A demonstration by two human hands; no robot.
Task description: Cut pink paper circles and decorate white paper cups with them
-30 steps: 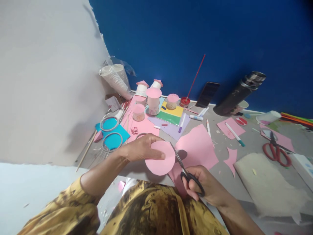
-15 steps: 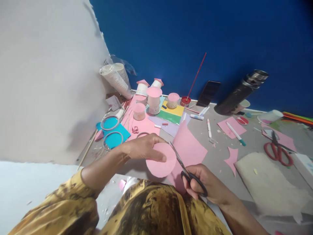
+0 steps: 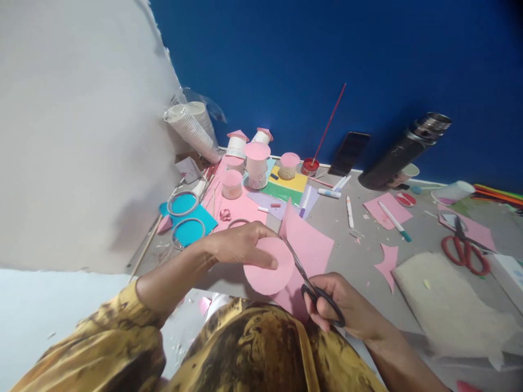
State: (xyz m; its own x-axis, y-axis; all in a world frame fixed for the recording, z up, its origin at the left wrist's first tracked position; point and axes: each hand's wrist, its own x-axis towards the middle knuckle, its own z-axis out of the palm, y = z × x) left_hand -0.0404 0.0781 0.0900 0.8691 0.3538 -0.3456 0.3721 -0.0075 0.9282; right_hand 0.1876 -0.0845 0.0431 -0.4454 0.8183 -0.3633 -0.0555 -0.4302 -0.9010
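My left hand [image 3: 239, 245] pinches a pink paper circle [image 3: 267, 269], thumb on top, fingers behind it. The circle is still joined to a larger pink sheet [image 3: 308, 247] that stands up behind it. In my right hand [image 3: 345, 307], fingers through the handles, are black-handled scissors [image 3: 310, 280]. Their blades run along the circle's right edge, between the circle and the sheet. Both hands are over my lap, just in front of the grey table [image 3: 359, 256].
Paper cups with pink lids [image 3: 256, 166] and a cup stack [image 3: 190, 130] stand at the back left by coloured sheets [image 3: 286, 190]. Markers [image 3: 394, 221], pink scraps [image 3: 387, 260], red scissors [image 3: 463, 251], a phone [image 3: 349, 153], a dark flask [image 3: 404, 149] and a white cloth [image 3: 445, 305] lie to the right.
The scissors have cut further round the circle's right edge. The loose pink sheet has swung upright and narrowed behind the circle. My left hand has barely moved.
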